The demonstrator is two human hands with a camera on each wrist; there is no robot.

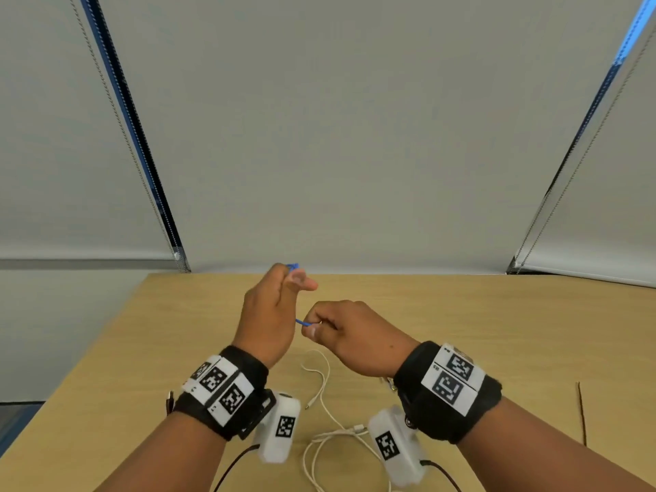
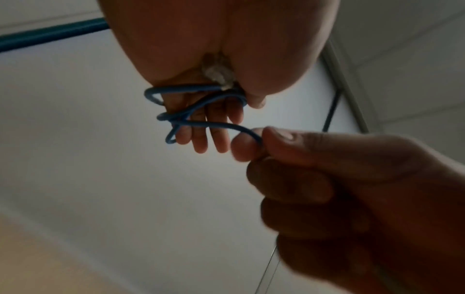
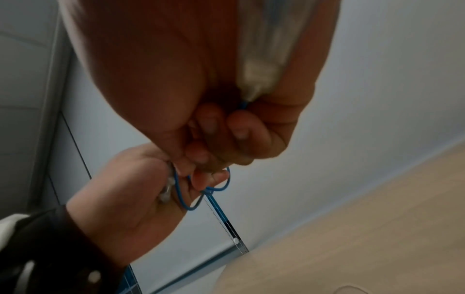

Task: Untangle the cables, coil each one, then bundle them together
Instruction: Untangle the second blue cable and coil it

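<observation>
Above the wooden table [image 1: 497, 332] I hold a thin blue cable [image 2: 201, 111] between both hands. My left hand [image 1: 294, 278] is raised; several loops of the cable lie around its fingers [image 2: 201, 139], and its thumb pins them. A pale connector [image 2: 219, 75] sits in the left palm. Just below and to the right, my right hand [image 1: 312, 326] is curled and pinches the free run of the blue cable [image 1: 301, 322] between thumb and forefinger. The right wrist view shows the blue loops [image 3: 186, 191] hanging from the left hand [image 3: 120, 189]. A white cable [image 1: 321, 381] lies loose on the table under my wrists.
The white cable's coils [image 1: 330, 442] spread toward the table's near edge. A thin dark strand [image 1: 582, 413] lies at the right of the table. Closed grey blinds [image 1: 355, 136] with bead chains stand behind the far edge.
</observation>
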